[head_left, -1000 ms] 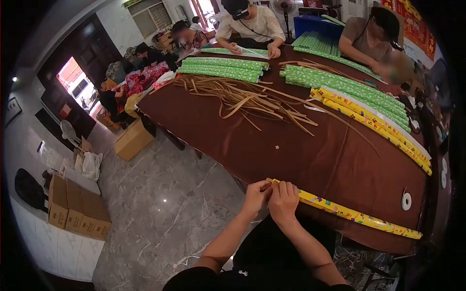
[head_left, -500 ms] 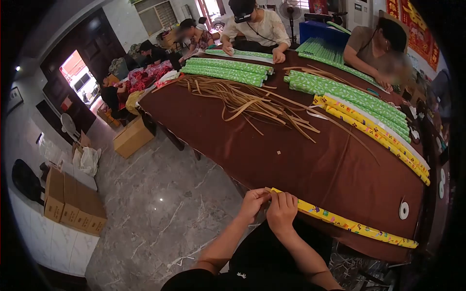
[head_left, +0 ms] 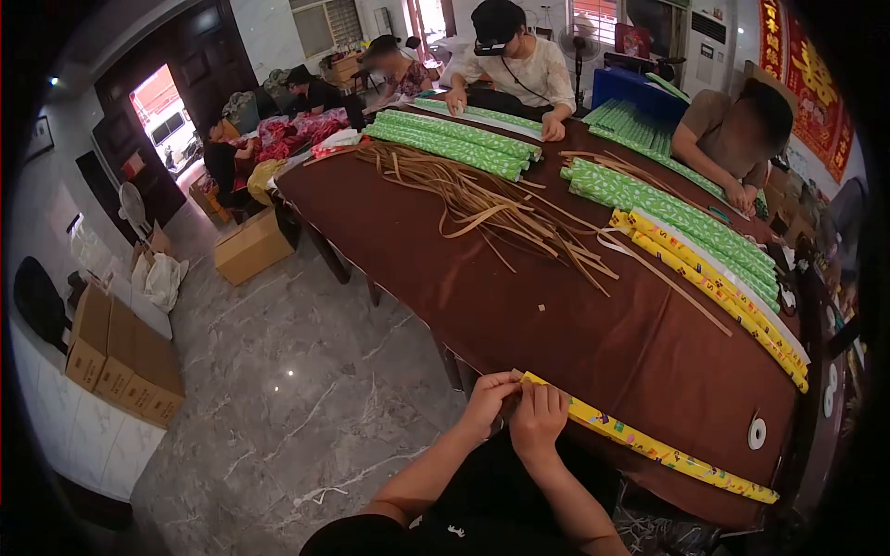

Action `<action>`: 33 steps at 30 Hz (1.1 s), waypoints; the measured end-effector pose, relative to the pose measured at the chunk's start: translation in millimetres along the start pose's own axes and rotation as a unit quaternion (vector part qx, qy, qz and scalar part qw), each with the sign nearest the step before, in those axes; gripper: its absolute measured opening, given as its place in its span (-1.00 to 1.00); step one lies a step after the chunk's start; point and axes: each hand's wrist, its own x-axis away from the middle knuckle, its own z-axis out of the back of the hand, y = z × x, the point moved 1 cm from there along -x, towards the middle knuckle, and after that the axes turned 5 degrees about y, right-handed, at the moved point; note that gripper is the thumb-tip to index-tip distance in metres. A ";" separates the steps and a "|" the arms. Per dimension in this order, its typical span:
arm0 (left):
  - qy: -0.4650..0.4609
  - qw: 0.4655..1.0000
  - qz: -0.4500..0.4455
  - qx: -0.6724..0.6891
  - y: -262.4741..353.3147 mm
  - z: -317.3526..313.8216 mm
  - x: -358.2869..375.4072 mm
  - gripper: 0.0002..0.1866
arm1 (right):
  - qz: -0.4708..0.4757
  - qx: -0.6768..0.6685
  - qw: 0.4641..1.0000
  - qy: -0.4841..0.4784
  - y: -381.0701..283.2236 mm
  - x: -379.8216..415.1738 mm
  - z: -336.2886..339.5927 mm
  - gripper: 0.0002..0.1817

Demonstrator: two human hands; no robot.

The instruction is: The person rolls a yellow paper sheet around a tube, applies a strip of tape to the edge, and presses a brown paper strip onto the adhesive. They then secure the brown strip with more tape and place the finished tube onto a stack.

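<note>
A roll of yellow patterned wrapping paper [head_left: 663, 451] lies along the near edge of the table, its left end at my hands. My right hand [head_left: 539, 422] is closed on that end, fingers curled over the top. Close beside it, my left hand [head_left: 489, 404] pinches a short brown strip [head_left: 506, 375] that shows at the roll's end. The fingertips of both hands almost meet, and what lies between them is partly hidden.
Loose brown strips [head_left: 464, 199] lie mid-table, with green rolls [head_left: 445, 144] behind and yellow rolls [head_left: 714, 301] to the right. A white tape roll [head_left: 757, 433] sits near the right edge. Across the table, a person [head_left: 514, 69] and another person [head_left: 732, 139] work.
The view has shifted slightly, so the table and room appear moved. My hands stay at the roll's left end, with little visible change in grip.
</note>
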 end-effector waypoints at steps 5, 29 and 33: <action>-0.011 1.000 0.007 0.016 16.6 -6.8 8.6 -0.83 | 0.016 0.014 1.000 0.005 0.1 1.4 -0.1 -0.75; 0.026 0.998 -0.009 -0.052 22.5 -12.1 3.0 -0.81 | -0.037 0.034 0.999 -0.011 -13.9 26.9 -0.2 -0.52; 0.018 0.999 0.006 -0.039 27.8 -12.5 4.8 -0.80 | -0.055 0.022 0.998 -0.019 -18.5 31.6 -0.3 -0.49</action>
